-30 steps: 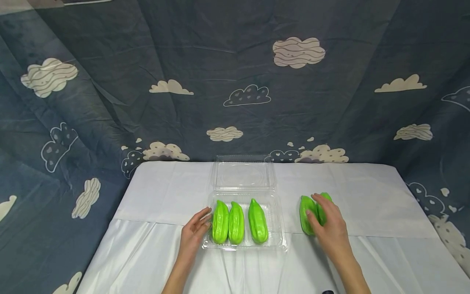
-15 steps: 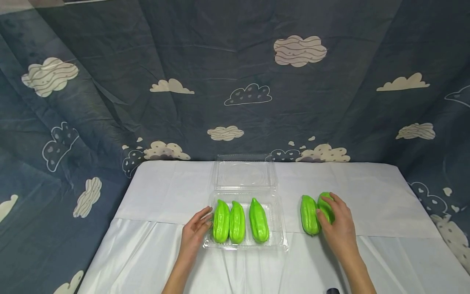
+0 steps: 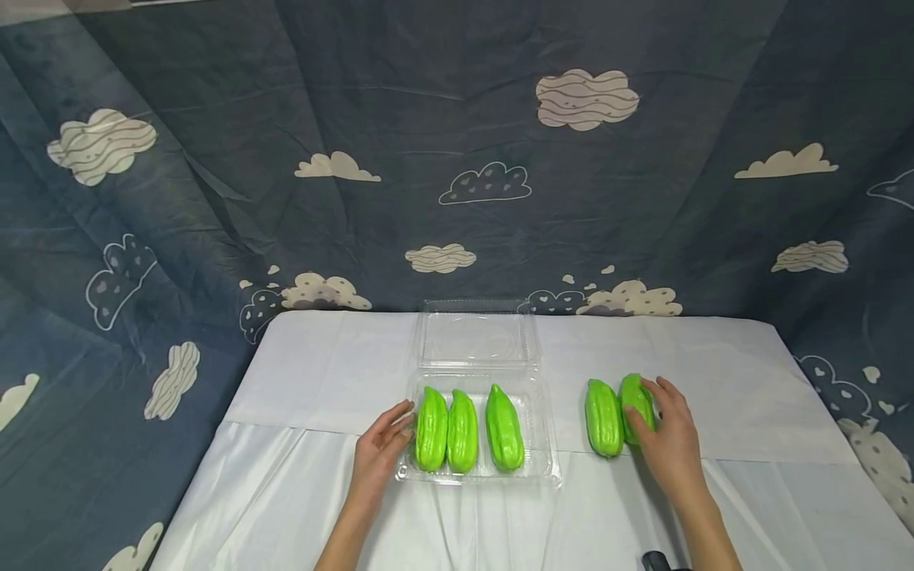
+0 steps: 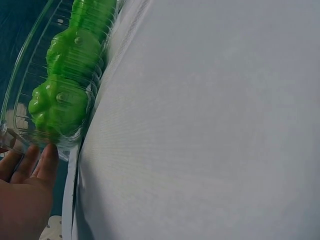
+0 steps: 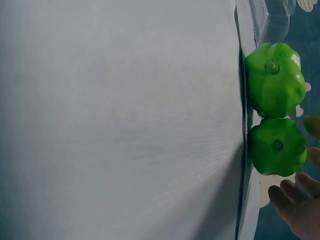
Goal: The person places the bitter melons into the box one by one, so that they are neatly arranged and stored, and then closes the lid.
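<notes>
Inside the clear tray (image 3: 537, 428), three ribbed green vegetables lie side by side: the leftmost vegetable (image 3: 431, 430), the middle vegetable (image 3: 462, 432) close beside it and, past a gap, the third vegetable (image 3: 505, 428). All three point their narrow tips away from you, long axes running front to back; the third leans a little, tip to the left. The lid (image 3: 474, 341) lies folded open on the far side.

Well to the right of the tray, the inner loose vegetable (image 3: 604, 420) and the outer loose vegetable (image 3: 635, 392) sit side by side on the cloth, lengthwise front to back, knobbed ends towards you.

Your left hand (image 3: 381, 448) has its fingers loosely extended at the tray's left wall. Your right hand (image 3: 670, 444) is spread around the outer loose vegetable, thumb apart from the fingers — you cannot tell whether they touch it.

White cloth (image 3: 300, 484) covers the table, creased towards you; beyond hangs a dark blue backdrop (image 3: 457, 119) printed with pale clouds — some striped, some dotted.
</notes>
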